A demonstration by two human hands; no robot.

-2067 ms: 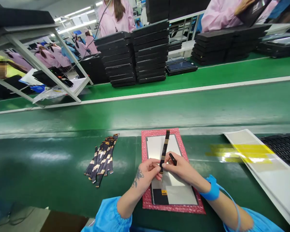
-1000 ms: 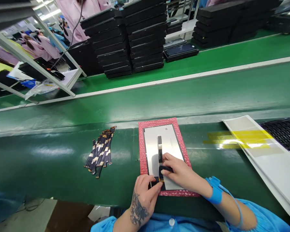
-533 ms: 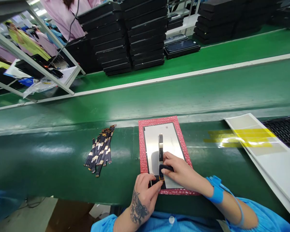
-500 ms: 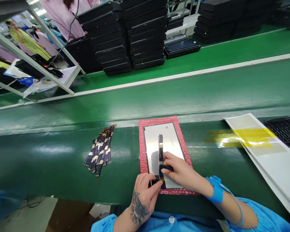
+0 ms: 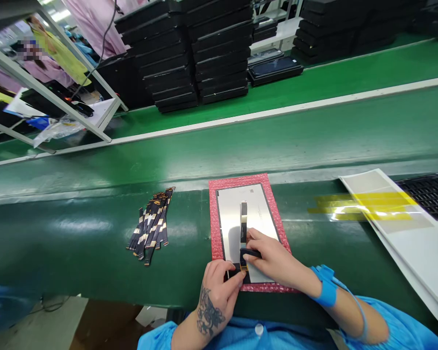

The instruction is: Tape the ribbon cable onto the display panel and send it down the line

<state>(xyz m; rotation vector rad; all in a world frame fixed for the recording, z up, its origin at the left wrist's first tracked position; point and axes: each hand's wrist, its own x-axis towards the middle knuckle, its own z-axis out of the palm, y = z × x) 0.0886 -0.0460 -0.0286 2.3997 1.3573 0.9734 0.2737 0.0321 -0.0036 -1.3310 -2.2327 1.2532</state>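
A silvery-backed display panel (image 5: 226, 206) lies on a pink bubble-wrap sheet (image 5: 216, 218). Over the panel runs a dark flex cable (image 5: 244, 226), its lower end at the panel's near edge. My right hand (image 5: 264, 253) is closed on the cable's lower part, where a black piece also shows under the fingers. My left hand (image 5: 221, 282) is closed in a pinch at the panel's near edge, thumb and finger at the cable's end and a black strip there. The fingertips hide how the cable meets the panel. To the left lies a pile of similar flex cables (image 5: 151, 226).
White sheets (image 5: 416, 262) with yellow tape (image 5: 379, 206) lie at the right, beside a black grid mat (image 5: 430, 194). Stacks of black trays (image 5: 219, 53) stand beyond the pale rail. A metal-framed shelf (image 5: 105, 116) is at far left. A blue wrist strap (image 5: 326, 284) with cord circles my right wrist.
Both hands stay at the panel's near edge with almost no movement. The upper part of the flex cable has shifted very slightly to the right. People in the background have moved.
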